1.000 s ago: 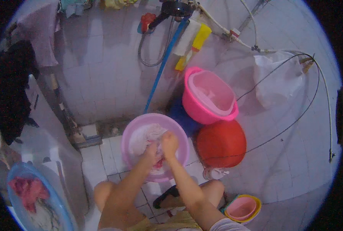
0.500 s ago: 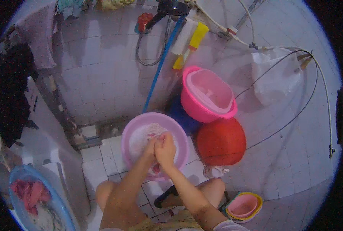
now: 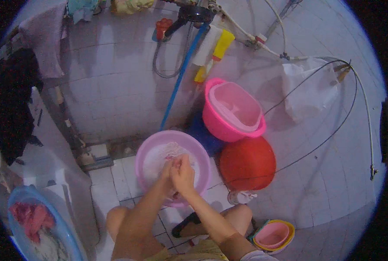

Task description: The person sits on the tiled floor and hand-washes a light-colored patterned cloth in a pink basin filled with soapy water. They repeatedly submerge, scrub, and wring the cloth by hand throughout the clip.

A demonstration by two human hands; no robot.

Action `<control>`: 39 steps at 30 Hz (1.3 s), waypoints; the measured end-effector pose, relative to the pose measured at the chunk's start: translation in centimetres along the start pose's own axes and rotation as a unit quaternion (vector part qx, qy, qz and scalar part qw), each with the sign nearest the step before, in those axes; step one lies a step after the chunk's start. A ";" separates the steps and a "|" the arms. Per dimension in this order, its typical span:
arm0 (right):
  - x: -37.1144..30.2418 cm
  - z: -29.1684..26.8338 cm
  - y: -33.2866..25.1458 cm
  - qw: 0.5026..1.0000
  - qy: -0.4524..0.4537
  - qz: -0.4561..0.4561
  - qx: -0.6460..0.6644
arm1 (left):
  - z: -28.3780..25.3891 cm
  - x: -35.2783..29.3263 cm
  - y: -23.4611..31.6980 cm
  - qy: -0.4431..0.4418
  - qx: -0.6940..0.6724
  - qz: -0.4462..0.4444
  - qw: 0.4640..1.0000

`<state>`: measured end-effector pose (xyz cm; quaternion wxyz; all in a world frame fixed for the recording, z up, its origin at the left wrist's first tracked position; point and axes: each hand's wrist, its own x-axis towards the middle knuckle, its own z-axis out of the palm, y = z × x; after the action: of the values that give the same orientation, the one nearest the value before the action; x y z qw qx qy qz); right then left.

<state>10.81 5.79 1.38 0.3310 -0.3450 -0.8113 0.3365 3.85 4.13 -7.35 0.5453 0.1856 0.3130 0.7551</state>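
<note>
In front of me stands a round lilac basin (image 3: 205, 167) with whitish, sudsy-looking water. My left hand (image 3: 166, 169) and my right hand (image 3: 183, 174) are pressed together over it, fingers closed around a wet cloth (image 3: 173, 150). The cloth is pale with pink or red patches; part of it spreads into the water beyond my hands, and a reddish bit shows below my wrists. What lies between my palms is hidden.
Right of the basin are a red rounded tub (image 3: 247, 165), a bright pink basin (image 3: 211, 115) and a small white bottle (image 3: 242, 197). Small nested bowls (image 3: 272, 235) sit lower right. A blue tub (image 3: 15, 217) with clothes stands lower left. A blue pole (image 3: 176, 91) leans on the wall.
My hands stay clasped over the basin, with only a slight shift of the fingers on the cloth. The whole view has moved a little.
</note>
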 end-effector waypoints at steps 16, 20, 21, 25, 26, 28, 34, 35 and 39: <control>-1.5 -1.5 0.0 0.999 0.008 0.008 -0.045 | 3.5 -0.4 2.4 0.159 -0.057 -0.104 0.980; 1.6 -0.4 2.3 0.998 0.035 0.044 -0.022 | 1.3 0.3 1.0 0.119 -0.059 -0.128 0.983; 2.8 -1.0 3.6 0.997 0.050 0.058 -0.017 | 2.0 0.3 0.9 0.110 -0.056 -0.142 0.982; 3.9 -2.3 8.7 0.994 0.030 0.096 0.032 | 2.9 -0.3 1.1 0.052 0.007 -0.152 0.987; 3.5 -2.2 12.4 0.996 -0.011 0.082 0.039 | 3.7 -0.4 1.3 0.073 0.042 -0.142 0.986; 1.2 -1.4 18.3 0.993 -0.074 0.055 0.080 | 3.7 0.1 0.9 0.085 0.104 -0.149 0.980; -2.3 -5.9 11.4 0.832 -0.275 0.333 0.349 | 4.6 -0.9 1.4 0.059 -0.042 -0.104 0.992; -2.7 -6.2 11.6 0.792 -0.285 0.355 0.407 | 4.2 -0.4 0.8 0.072 -0.016 -0.079 0.994; -2.4 -6.7 5.0 0.859 -0.276 0.312 0.297 | 3.9 -0.1 2.5 0.076 -0.043 -0.056 0.995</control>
<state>18.92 8.70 0.52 0.0584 -0.3584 -0.5810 0.7284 4.57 4.57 -2.82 0.5685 0.0861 0.3309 0.7483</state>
